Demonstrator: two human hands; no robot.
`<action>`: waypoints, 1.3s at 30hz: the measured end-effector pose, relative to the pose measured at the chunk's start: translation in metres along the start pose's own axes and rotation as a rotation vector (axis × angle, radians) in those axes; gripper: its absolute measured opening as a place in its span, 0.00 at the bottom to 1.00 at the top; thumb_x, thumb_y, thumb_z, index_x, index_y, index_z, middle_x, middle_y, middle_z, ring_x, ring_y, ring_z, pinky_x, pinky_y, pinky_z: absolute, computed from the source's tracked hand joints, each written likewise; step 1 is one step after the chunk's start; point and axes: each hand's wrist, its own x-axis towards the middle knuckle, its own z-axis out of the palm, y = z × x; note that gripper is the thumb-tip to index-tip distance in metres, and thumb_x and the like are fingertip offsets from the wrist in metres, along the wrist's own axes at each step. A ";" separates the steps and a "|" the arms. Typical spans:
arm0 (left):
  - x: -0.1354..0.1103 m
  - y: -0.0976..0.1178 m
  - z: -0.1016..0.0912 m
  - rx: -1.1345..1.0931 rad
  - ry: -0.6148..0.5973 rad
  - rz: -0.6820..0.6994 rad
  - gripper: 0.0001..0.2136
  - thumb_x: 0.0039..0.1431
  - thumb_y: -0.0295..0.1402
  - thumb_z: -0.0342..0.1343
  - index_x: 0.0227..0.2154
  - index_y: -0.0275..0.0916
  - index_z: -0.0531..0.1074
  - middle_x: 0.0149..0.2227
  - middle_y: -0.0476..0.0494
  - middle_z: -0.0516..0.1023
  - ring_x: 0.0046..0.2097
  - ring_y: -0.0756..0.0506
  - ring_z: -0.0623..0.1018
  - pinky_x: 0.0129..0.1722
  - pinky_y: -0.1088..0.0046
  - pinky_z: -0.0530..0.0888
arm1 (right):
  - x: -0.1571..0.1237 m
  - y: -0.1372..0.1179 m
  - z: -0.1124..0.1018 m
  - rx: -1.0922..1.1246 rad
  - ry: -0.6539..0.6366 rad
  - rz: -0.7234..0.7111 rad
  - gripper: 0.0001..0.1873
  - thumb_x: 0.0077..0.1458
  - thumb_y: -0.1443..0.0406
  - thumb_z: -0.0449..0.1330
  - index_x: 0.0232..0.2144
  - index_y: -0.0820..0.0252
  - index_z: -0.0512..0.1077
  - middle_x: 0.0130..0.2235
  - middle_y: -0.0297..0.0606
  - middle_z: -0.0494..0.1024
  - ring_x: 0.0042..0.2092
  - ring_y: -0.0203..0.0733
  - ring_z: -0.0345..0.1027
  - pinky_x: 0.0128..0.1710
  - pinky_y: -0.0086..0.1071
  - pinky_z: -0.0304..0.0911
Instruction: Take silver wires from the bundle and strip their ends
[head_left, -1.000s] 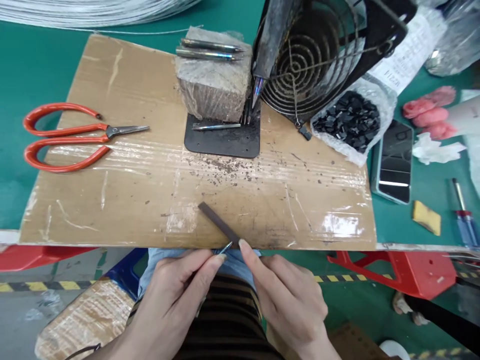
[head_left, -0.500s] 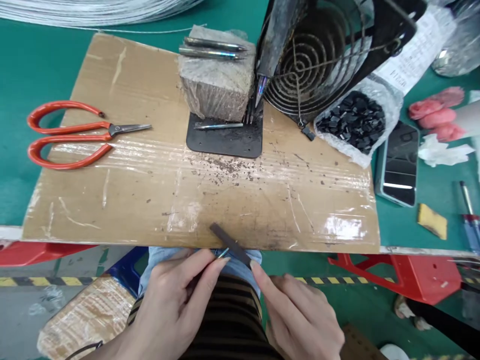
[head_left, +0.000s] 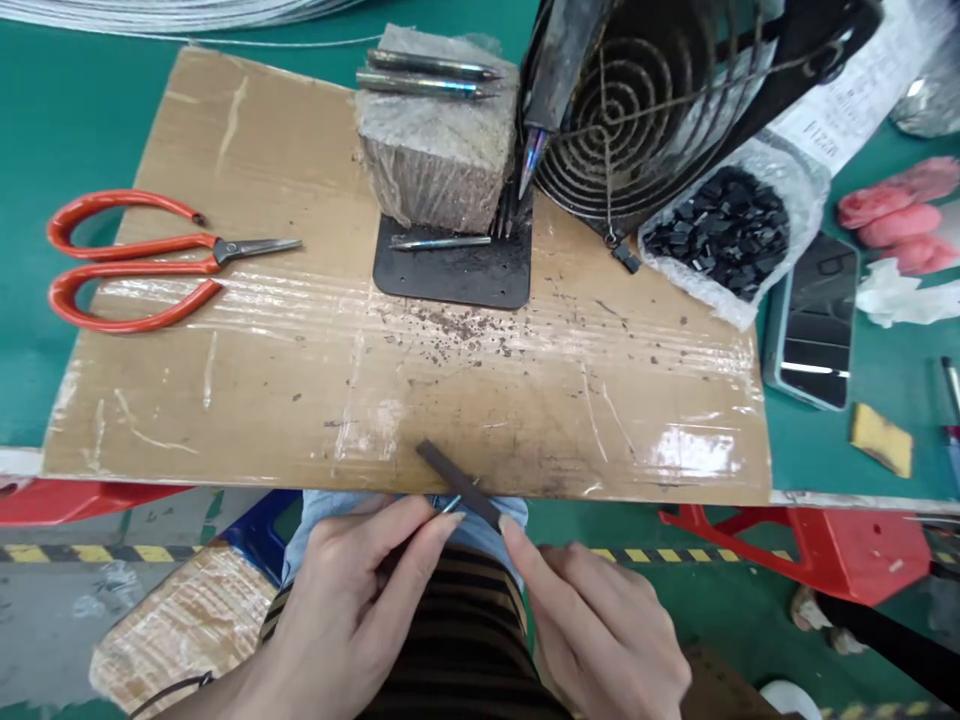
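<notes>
Dark flat bar (head_left: 448,470), held aslant across the near edge of a cardboard sheet (head_left: 262,400), its left end over the sheet. From left to right: orange-handled scissors (head_left: 217,256), lying partly on the sheet and partly on the green surface (head_left: 30,390); the left hand (head_left: 360,590), fingers pinching a slim metal rod (head_left: 452,504), which is crossed by the bar; a wrapped block (head_left: 435,150), bearing two pointed rods (head_left: 427,85) and set on a black plate (head_left: 450,285); a soldering iron (head_left: 562,70), tip downward; the right hand (head_left: 600,630), fingers closed on the bar's right end, forefinger extended; a round wire guard (head_left: 611,108); a plastic bag (head_left: 806,200) containing black pieces (head_left: 720,235); a phone (head_left: 817,315); a yellow pad (head_left: 882,440)
</notes>
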 end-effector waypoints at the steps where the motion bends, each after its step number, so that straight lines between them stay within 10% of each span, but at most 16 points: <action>1: 0.000 0.000 0.000 -0.002 0.003 -0.006 0.18 0.72 0.30 0.52 0.22 0.40 0.61 0.20 0.57 0.59 0.21 0.54 0.60 0.22 0.79 0.60 | 0.003 0.001 0.002 -0.001 -0.015 -0.012 0.31 0.65 0.80 0.56 0.68 0.63 0.66 0.31 0.34 0.79 0.28 0.36 0.70 0.29 0.32 0.64; 39: 0.001 0.004 -0.003 0.148 0.056 0.073 0.18 0.70 0.28 0.53 0.22 0.40 0.63 0.19 0.56 0.61 0.21 0.54 0.64 0.23 0.79 0.63 | 0.013 0.003 0.003 0.011 -0.051 -0.041 0.24 0.68 0.78 0.55 0.64 0.68 0.71 0.30 0.34 0.79 0.28 0.37 0.70 0.28 0.33 0.63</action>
